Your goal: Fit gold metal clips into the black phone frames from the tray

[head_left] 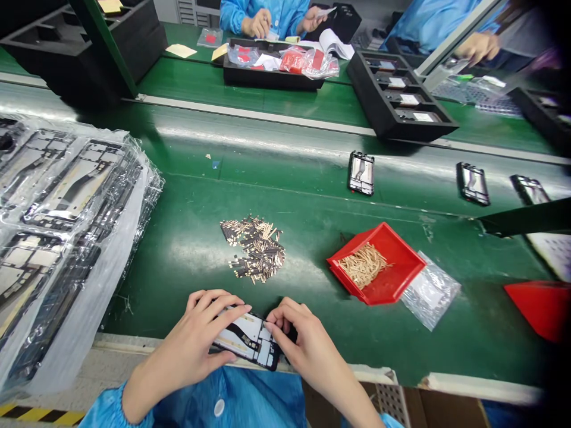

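Observation:
A phone frame point(250, 337) with a silvery inside and a black ribbon cable lies tilted at the bench's front edge. My left hand point(196, 336) is closed around its left end, thumb below and fingers over the top. At the frame's upper right edge, the thumb and fingertips of my right hand point(303, 333) are pinched together; whatever they hold is hidden or too small to name. Beyond my hands lies a loose pile of small dark and gold strips point(259, 249). To the right, a red bin point(397, 267) contains thin tan strips point(363, 266).
Stacked plastic trays of phone frames point(84, 184) fill the left side. A clear bag point(430, 291) lies beside the red bin. More phone frames point(361, 173) rest along the metal strip. Across the bench are black trays point(401, 95) and co-workers in blue sleeves point(236, 15).

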{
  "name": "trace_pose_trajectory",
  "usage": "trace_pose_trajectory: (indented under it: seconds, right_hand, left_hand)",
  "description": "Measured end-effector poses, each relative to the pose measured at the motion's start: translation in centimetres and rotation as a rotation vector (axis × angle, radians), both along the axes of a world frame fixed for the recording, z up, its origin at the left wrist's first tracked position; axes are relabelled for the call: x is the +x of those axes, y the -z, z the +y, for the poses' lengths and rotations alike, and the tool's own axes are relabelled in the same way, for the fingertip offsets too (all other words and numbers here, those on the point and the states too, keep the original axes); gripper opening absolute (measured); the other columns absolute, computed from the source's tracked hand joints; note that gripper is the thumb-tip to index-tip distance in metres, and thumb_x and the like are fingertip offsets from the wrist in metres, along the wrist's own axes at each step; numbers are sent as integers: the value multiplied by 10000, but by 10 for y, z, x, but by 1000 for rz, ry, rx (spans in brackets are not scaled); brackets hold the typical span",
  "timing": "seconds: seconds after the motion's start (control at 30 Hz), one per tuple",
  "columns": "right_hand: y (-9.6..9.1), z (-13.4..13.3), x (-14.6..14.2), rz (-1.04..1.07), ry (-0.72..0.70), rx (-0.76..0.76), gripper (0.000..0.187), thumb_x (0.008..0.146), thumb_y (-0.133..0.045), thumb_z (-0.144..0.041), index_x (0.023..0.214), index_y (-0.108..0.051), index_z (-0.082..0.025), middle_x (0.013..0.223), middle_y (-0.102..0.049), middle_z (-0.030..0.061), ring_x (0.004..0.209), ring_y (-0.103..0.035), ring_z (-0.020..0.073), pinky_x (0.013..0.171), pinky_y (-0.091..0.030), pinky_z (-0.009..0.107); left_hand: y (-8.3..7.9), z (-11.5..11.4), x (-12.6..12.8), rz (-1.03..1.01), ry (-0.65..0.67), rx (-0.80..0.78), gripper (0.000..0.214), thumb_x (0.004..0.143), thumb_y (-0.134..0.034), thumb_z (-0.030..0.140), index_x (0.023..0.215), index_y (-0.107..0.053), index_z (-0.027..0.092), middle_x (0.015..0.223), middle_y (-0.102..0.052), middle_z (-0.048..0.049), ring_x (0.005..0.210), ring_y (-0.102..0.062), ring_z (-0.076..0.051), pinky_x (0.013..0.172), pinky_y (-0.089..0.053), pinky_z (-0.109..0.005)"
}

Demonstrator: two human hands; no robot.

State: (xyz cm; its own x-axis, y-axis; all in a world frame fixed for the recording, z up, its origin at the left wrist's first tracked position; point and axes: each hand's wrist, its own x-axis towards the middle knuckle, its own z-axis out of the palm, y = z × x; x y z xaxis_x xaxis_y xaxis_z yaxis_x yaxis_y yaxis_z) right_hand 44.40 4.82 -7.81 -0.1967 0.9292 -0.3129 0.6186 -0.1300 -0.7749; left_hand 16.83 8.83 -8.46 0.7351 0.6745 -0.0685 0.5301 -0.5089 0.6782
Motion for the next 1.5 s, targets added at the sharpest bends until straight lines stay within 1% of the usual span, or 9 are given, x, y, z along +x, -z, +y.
trace_pose_trajectory:
  seconds: [0.53, 0.6, 0.67, 0.8, 0.93, 1.13, 1.27, 1.37, 1.5]
  right_hand:
    - [22, -18, -1, -78, -75, 371, 127, 1135, -570, -180, 1074, -666, -236, 942, -658, 36, 819, -612, 218, 735, -499, 345]
    - [24, -20, -3, -86, -36, 410, 112, 1132, -584, -201, 1197, -666, -238, 1047, -692, 68, 899, -651, 238, 785, -542, 366]
    - [23, -22, -5, -74, 49, 425, 260, 1116, -616, -231, 1376, -622, -237, 1216, -699, 118, 1045, -681, 274, 879, -583, 404]
    - [12, -26, -8, 98, 143, 248, 215, 1137, -593, -326, 1333, -662, -273, 1184, -728, 84, 1067, -705, 259, 921, -601, 376]
    - [3, -28, -10, 282, 243, -33, 306, 1152, -575, -521, 1258, -700, -262, 1088, -754, 44, 967, -708, 214, 856, -594, 305]
    - [0, -20, -13, 430, 377, -134, 475, 1080, -628, -681, 1140, -690, -214, 856, -643, 7, 785, -594, 179, 693, -521, 264]
    - [-3, -15, -12, 472, 378, -179, 548, 1045, -624, -761, 1155, -658, -226, 874, -635, 9, 794, -593, 185, 689, -531, 262]
    - [-1, -14, -13, 500, 360, -208, 556, 1032, -627, -781, 1161, -644, -241, 890, -653, 8, 806, -616, 193, 705, -555, 270]
    - [3, -13, -16, 565, 413, -195, 513, 1056, -604, -747, 1078, -630, -235, 827, -638, -7, 741, -611, 183, 671, -547, 267]
  left_hand:
    - [1, 2, 0, 17, 9, 5, 856, 874, -892, 112, 1603, -511, 348, 1537, -659, -79, 1401, -566, -338, 1144, -399, -501]
    - [1, 4, -1, 2, 13, 31, 778, 890, -893, 139, 1560, -547, 330, 1493, -686, -83, 1387, -581, -342, 1142, -400, -511]
    - [0, 5, -2, -33, 24, 73, 652, 895, -903, 175, 1461, -604, 303, 1437, -706, -90, 1376, -584, -362, 1165, -371, -554]
    - [-5, 3, -2, -204, -6, 167, 401, 964, -826, 173, 1294, -608, 241, 1409, -670, -144, 1252, -620, -331, 1078, -438, -516]
    - [-13, -1, 2, -293, -61, 212, 371, 1025, -741, 190, 1357, -580, 233, 1394, -654, -164, 1158, -642, -291, 957, -496, -431]
    - [-19, -8, 9, -248, -115, 230, 504, 986, -730, 146, 1451, -571, 259, 1416, -659, -157, 1172, -661, -299, 945, -504, -427]
    - [-23, -10, 13, -191, -167, 174, 777, 914, -788, 172, 1618, -469, 251, 1495, -649, -164, 1248, -655, -328, 1039, -539, -475]
    - [-30, -9, 17, -159, -187, 111, 943, 848, -826, 175, 1681, -392, 261, 1412, -713, -127, 1147, -667, -310, 981, -591, -446]
    - [-36, -8, 21, -137, -181, 140, 957, 826, -807, 162, 1682, -392, 271, 1353, -747, -99, 1064, -670, -294, 935, -605, -431]
